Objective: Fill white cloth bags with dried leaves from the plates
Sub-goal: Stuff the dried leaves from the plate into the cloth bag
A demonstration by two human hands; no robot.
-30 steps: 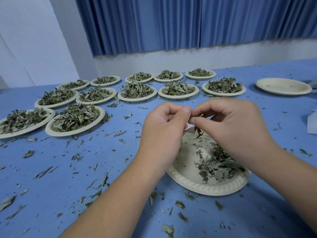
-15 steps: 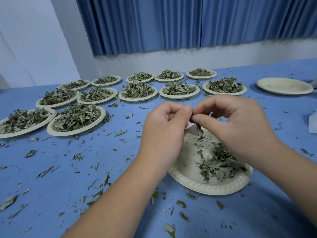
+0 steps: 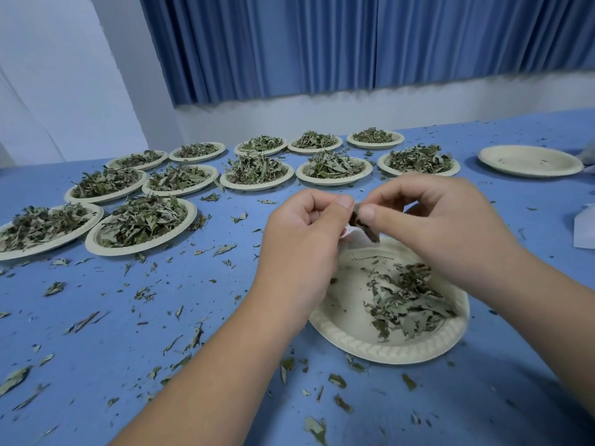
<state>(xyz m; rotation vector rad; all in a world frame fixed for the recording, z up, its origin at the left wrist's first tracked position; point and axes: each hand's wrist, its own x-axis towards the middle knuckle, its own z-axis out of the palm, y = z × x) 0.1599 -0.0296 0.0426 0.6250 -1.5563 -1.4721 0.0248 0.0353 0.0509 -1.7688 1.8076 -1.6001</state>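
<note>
Head view: both hands meet over the far edge of the near paper plate (image 3: 370, 347), which sits near-right of centre on the blue table (image 3: 167, 317).

The left hand (image 3: 302, 239) has its fingers curled, thumb & forefinger pinching the mouth of a small white cloth bag (image 3: 355, 238). The bag hangs just above the plate's far rim; most of it is hidden btwn the hands.

The right hand (image 3: 434, 220) pinches a few dark dried leaves (image 3: 356, 219) w/ thumb & forefinger, right at the bag's mouth, other fingers bent. The two thumbs nearly touch.

A leaf pile (image 3: 407, 302) lies on the plate's right half; its left half is mostly bare.

Twelve full plates (image 3: 141, 222) stand in rows far-left to far-centre. An almost bare plate (image 3: 531, 160) sits far right, well apart from the hands.

Loose leaf bits (image 3: 80, 323) litter the table, mainly near & left. A white object (image 3: 584, 231) is cut off at the right edge; what it is cannot be told.

Blue curtains (image 3: 322, 43) hang behind the table.
</note>
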